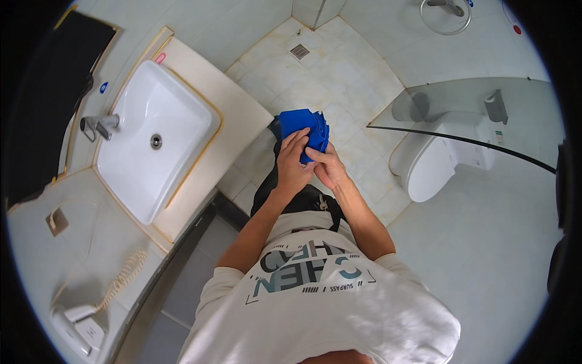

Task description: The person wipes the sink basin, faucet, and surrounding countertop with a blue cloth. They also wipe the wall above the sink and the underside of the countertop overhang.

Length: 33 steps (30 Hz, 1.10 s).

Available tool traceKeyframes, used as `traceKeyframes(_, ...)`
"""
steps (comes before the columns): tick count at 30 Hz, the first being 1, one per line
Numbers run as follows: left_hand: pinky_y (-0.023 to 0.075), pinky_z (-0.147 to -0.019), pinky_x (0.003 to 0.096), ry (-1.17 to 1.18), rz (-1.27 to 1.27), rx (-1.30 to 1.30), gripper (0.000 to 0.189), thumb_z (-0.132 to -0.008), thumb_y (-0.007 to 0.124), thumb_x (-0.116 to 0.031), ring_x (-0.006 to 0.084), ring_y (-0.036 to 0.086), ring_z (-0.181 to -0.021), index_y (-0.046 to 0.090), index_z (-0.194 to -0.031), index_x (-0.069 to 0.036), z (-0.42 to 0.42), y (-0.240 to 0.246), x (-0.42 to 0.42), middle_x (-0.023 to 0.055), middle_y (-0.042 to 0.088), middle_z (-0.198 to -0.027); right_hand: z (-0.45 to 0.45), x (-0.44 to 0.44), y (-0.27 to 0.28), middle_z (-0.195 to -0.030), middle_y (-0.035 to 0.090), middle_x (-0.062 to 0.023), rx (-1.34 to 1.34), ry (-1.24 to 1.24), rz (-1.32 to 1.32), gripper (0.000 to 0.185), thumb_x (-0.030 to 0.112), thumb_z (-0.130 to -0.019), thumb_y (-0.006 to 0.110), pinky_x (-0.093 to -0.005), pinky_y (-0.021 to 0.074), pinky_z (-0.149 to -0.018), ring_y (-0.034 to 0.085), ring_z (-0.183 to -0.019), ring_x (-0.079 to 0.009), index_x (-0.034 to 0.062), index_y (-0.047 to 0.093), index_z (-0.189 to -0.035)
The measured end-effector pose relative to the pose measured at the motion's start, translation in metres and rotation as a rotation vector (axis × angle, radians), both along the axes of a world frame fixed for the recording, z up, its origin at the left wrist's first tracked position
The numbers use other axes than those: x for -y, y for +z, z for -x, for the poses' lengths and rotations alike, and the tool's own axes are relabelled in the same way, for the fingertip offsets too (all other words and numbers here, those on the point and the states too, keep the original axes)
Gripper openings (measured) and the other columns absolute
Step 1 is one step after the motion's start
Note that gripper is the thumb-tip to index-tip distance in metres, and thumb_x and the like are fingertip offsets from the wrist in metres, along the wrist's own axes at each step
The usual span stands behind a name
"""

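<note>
A folded blue cloth (298, 122) is held in front of my waist, with its layered, frayed edges stacked along the right side. My left hand (293, 159) lies over the near left part of the cloth, fingers flat across its top. From the right, my right hand (329, 164) grips the near right corner, thumb on top and the other fingers hidden underneath. Both hands touch each other near the cloth's lower edge. Whether anything lies inside the folds cannot be seen.
At the left, a white washbasin (182, 132) with a chrome faucet (100, 126) sits on a pale counter (232, 107). To the right are a glass partition (491, 109) and a white toilet (429, 175). A floor drain (299, 52) lies ahead; a hair dryer (82, 318) hangs lower left.
</note>
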<state>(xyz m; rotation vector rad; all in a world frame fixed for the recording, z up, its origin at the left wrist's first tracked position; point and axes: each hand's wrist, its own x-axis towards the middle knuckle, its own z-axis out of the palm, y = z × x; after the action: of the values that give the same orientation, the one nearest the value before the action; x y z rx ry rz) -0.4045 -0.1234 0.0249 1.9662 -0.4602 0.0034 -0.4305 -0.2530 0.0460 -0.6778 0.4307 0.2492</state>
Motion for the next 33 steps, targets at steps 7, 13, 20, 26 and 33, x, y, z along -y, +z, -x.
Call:
traceKeyframes(7, 0.0453, -0.11, 0.04, -0.179, 0.301, -0.198, 0.067, -0.082, 0.077, -0.004, 0.0327, 0.055, -0.136, 0.053, -0.144, 0.003, -0.088, -0.005, 0.004, 0.0173, 0.055, -0.151, -0.083, 0.027, 0.023, -0.126, 0.064, -0.0104, -0.038, 0.148, 0.229, 0.058, 0.005, -0.083, 0.077, -0.039, 0.0429, -0.108, 0.057, -0.122, -0.0231, 0.0001, 0.054, -0.137)
traceKeyframes(13, 0.0487, -0.099, 0.0276, 0.054, 0.655, -0.844, 0.052, -0.096, 0.067, -0.007, 0.0153, 0.062, -0.112, 0.054, -0.145, 0.003, -0.133, -0.016, 0.009, 0.0109, 0.065, -0.131, -0.14, 0.025, 0.023, -0.11, 0.068, -0.0046, -0.17, 0.308, 0.54, 0.038, 0.029, -0.1, 0.07, -0.0299, 0.0481, -0.087, 0.06, -0.1, -0.0143, 0.0011, 0.063, -0.126)
traceKeyframes(20, 0.0527, -0.083, 0.0284, 0.338, 0.861, -0.971, 0.021, -0.099, 0.061, -0.009, 0.0115, 0.062, -0.092, 0.066, -0.116, 0.004, -0.163, -0.027, 0.02, 0.0049, 0.069, -0.108, -0.169, 0.02, 0.002, -0.097, 0.068, -0.0063, -0.173, 0.329, 0.964, 0.036, 0.037, -0.106, 0.06, -0.0299, 0.0475, -0.08, 0.058, -0.087, -0.0155, 0.0022, 0.069, -0.111)
traceKeyframes(26, 0.0562, -0.094, 0.037, 0.404, 1.13, -0.796, 0.026, -0.102, 0.055, -0.014, 0.0182, 0.068, -0.105, 0.06, -0.123, 0.001, -0.183, -0.018, 0.011, 0.0088, 0.069, -0.117, -0.209, 0.042, 0.007, -0.077, 0.066, -0.0106, -0.28, 0.134, 0.959, 0.043, 0.039, -0.103, 0.061, -0.0316, 0.0535, -0.049, 0.064, -0.063, -0.0185, -0.0027, 0.069, -0.098)
traceKeyframes(33, 0.0512, -0.083, 0.0307, 0.545, 1.046, -0.759, 0.024, -0.1, 0.052, -0.018, 0.0155, 0.065, -0.1, 0.06, -0.119, -0.006, -0.199, -0.017, 0.0, 0.0039, 0.067, -0.112, -0.27, 0.052, 0.005, -0.074, 0.065, -0.0143, -0.288, 0.096, 0.997, 0.041, 0.03, -0.101, 0.062, -0.0376, 0.0582, -0.047, 0.066, -0.057, -0.0236, -0.0106, 0.068, -0.098)
